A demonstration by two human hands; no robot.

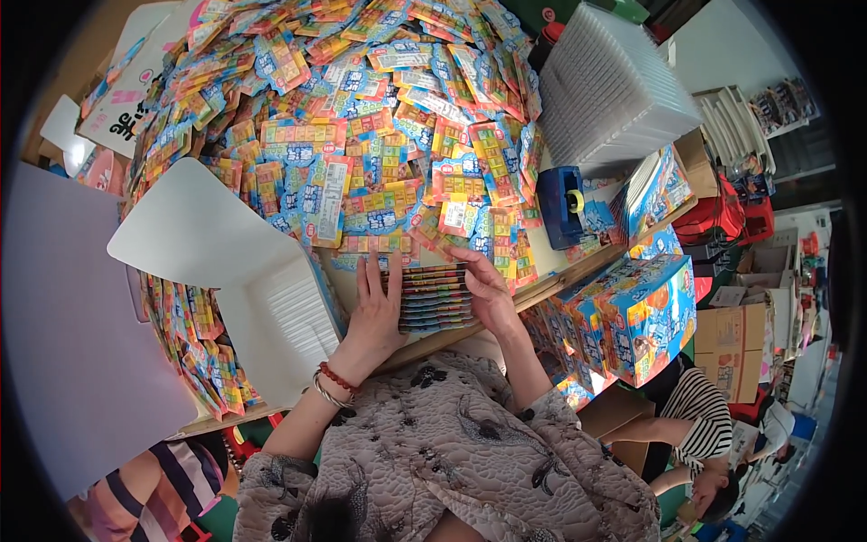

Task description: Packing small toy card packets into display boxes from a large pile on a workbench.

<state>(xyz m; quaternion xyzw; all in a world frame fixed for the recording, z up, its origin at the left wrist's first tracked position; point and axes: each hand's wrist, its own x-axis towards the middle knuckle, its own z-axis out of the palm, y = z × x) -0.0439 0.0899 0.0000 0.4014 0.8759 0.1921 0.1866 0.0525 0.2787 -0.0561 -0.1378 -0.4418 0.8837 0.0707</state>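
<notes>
The stack of packets (435,298) lies on the table edge (533,294), just in front of the person's body, and we see it pressed between two hands. The left hand (375,312) rests flat against the left side of the stack with the fingers stretched out and close together. The right hand (488,294) touches the right side, its fingers bent over the top corner of the stack. How many packets are in the stack we cannot count exactly; we only see many thin coloured edges lying one on another.

Behind the hands we see one very large heap of loose packets (361,117), blue, orange and yellow; they are far too many to count and they overlap each other. At the left stands one open white box (244,271), and more packets are below it, partly hidden by its flap. We count one blue tape dispenser (564,206) at the right of the heap, and one pile of clear plastic trays (614,86) behind it. A group of colourful cartons (632,316) stands at the right below the table; the exact number is hard to make out. Another person in a striped shirt (704,415) is cut off at the lower right.
</notes>
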